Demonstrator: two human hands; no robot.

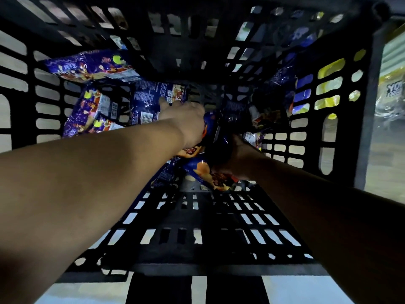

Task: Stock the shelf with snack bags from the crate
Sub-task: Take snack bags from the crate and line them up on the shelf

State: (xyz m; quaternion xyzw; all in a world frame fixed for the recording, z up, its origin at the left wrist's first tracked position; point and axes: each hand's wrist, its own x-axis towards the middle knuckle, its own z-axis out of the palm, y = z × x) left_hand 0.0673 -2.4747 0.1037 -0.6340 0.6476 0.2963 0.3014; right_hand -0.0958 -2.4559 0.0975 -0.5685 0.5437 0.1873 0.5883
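snack bags (pixel 105 106) lie in the black crate (pixel 328 150) at frame centre, left hand (pixel 186 119) reaching onto one, grip unclear, right hand (pixel 236 159) gripping another, lifting out likely next.

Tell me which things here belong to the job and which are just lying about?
Job: black crate; blue snack bags inside it; left hand reaching onto a bag; right hand gripping bags.
Just about: yellow packages outside the crate; pale floor.

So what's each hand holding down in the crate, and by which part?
Right hand grips a blue snack bag near its middle. Left hand lies on another bag; whether it grips cannot be told.
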